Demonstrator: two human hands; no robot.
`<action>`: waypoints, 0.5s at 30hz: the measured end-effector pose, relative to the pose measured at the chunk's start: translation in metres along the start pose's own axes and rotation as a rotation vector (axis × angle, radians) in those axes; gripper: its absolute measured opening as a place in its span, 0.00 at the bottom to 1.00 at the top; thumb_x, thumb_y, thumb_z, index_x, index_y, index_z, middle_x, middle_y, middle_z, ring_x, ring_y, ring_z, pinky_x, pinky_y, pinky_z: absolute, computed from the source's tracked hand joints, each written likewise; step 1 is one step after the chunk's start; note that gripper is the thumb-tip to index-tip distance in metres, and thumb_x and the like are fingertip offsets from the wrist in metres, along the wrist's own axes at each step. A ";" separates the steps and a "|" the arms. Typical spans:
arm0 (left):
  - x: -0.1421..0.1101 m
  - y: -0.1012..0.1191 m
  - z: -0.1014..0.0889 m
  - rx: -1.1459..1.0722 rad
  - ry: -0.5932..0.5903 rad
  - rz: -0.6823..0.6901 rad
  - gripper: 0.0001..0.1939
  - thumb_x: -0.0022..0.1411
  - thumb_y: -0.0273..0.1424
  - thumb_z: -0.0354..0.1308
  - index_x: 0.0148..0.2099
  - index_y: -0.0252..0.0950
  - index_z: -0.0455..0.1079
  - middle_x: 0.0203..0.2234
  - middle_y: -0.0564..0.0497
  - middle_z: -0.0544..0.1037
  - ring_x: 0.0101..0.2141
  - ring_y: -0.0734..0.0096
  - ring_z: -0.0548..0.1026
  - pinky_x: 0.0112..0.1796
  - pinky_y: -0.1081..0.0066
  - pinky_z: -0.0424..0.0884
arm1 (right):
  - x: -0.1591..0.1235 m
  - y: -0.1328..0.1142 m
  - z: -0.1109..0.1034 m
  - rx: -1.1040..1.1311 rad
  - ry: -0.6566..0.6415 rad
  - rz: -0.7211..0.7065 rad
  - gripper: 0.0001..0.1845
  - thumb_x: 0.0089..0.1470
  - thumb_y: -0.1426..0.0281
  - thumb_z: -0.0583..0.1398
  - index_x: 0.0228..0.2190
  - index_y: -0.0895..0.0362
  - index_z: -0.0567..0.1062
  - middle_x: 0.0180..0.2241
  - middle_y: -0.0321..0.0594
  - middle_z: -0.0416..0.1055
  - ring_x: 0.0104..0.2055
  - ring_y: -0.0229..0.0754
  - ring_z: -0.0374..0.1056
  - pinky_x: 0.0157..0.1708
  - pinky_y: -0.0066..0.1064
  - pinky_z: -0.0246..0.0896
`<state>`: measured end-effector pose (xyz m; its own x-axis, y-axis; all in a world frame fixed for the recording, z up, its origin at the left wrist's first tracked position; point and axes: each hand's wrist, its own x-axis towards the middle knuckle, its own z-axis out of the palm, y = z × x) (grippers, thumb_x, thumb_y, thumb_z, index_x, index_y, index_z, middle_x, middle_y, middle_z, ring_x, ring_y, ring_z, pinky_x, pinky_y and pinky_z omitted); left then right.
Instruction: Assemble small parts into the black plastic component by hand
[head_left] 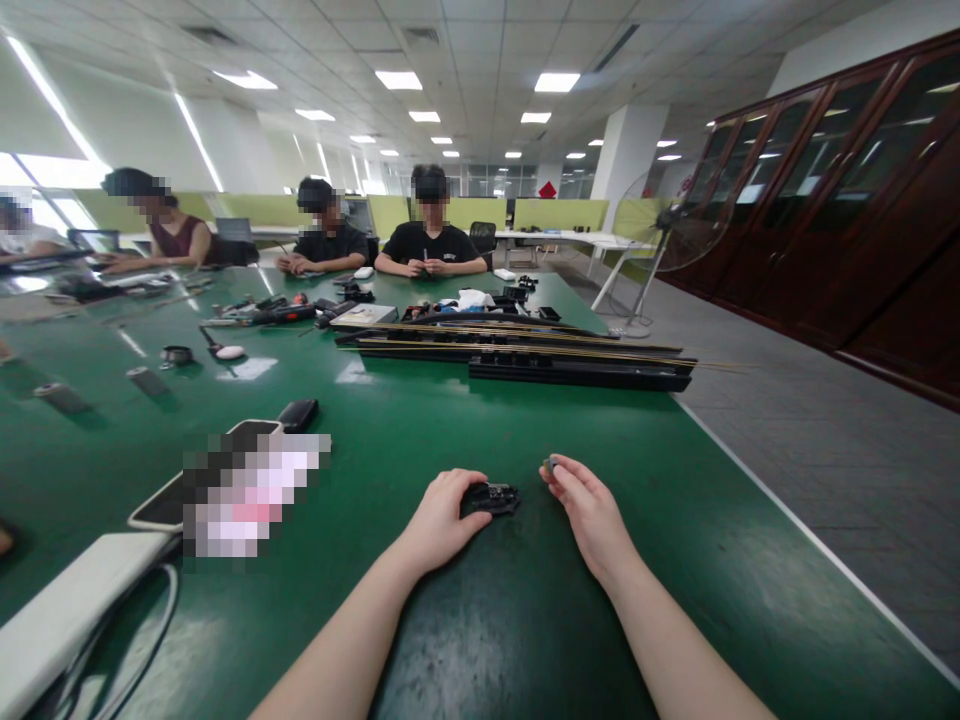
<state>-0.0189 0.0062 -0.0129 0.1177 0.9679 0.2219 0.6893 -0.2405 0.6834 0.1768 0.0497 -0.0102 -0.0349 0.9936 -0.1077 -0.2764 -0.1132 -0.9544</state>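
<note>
My left hand (442, 515) rests on the green table (525, 620) with its fingers curled round the left end of a small black part (491, 497). Just to the right, my right hand (589, 510) pinches a tiny grey piece (550, 465) between thumb and fingertips, a little above the table. The two hands are a short gap apart, with the black part lying between them.
A phone (161, 505) and a black key fob (298, 413) lie to the left; a white box with a cable (67, 615) sits at the near left. Long black rails (525, 355) cross the table's middle. Three people sit at the far end. The table's right edge borders the floor.
</note>
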 end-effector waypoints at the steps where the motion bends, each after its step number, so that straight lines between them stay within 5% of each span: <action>1: 0.000 0.000 0.000 -0.001 0.000 -0.001 0.19 0.48 0.27 0.59 0.45 0.38 0.65 0.39 0.49 0.72 0.42 0.63 0.67 0.45 0.63 0.63 | 0.000 0.000 0.000 -0.001 0.003 -0.001 0.16 0.40 0.62 0.63 0.33 0.55 0.73 0.34 0.40 0.75 0.41 0.45 0.69 0.42 0.36 0.60; 15: 0.000 0.000 0.000 -0.004 -0.003 0.003 0.20 0.48 0.27 0.59 0.45 0.38 0.65 0.40 0.49 0.72 0.42 0.63 0.67 0.45 0.63 0.63 | -0.002 0.001 0.001 -0.076 -0.019 -0.046 0.17 0.39 0.62 0.64 0.33 0.57 0.73 0.34 0.41 0.75 0.41 0.45 0.70 0.46 0.38 0.60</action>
<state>-0.0190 0.0060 -0.0124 0.1220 0.9675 0.2215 0.6860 -0.2435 0.6856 0.1759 0.0475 -0.0110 -0.0421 0.9974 -0.0588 -0.2049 -0.0663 -0.9765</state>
